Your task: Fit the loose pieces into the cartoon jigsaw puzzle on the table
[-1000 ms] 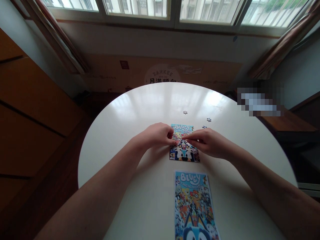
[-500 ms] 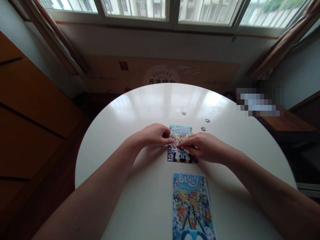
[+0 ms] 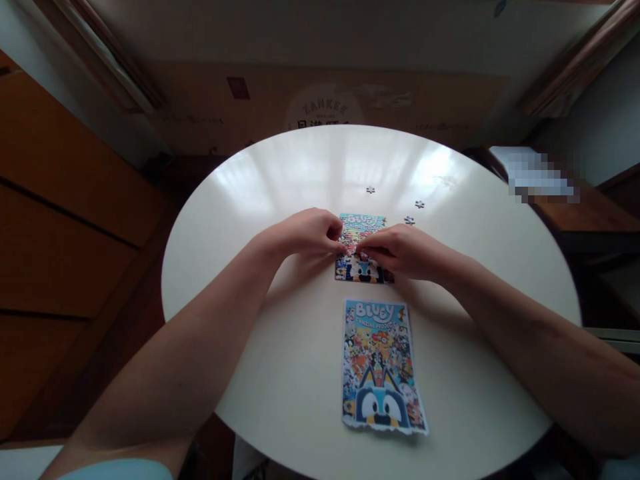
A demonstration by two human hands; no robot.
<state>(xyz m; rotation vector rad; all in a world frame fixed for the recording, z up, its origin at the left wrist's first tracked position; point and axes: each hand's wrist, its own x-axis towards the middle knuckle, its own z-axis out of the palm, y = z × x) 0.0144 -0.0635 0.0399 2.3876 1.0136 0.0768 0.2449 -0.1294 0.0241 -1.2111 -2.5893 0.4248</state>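
Observation:
A small jigsaw puzzle (image 3: 366, 272), printed with colourful cartoon characters, lies flat on the round white table (image 3: 280, 373). At its left edge is my left hand (image 3: 315, 231), fingers curled and thumb stretched along the puzzle's side, gripping that edge. My right hand (image 3: 393, 248) comes from the right, thumb and forefinger pinched together at the puzzle's middle. What they pinch looks like a puzzle piece, mostly covered by the fingertips. Nearer me lies a paper reference picture (image 3: 383, 367) of the same design, its bottom edge torn and wavy.
Beyond the puzzle lie loose puzzle pieces: one puzzle piece (image 3: 371, 190) farther back, another piece (image 3: 419, 205) to the right, and a third piece (image 3: 409, 221) close to my right hand. A wooden cabinet (image 3: 55, 220) stands at the left, past the table's edge.
The view has tipped downward, so the whole reference picture shows and the windows are out of sight. Both hands stay at the same spots on the puzzle, with only slight finger movement.

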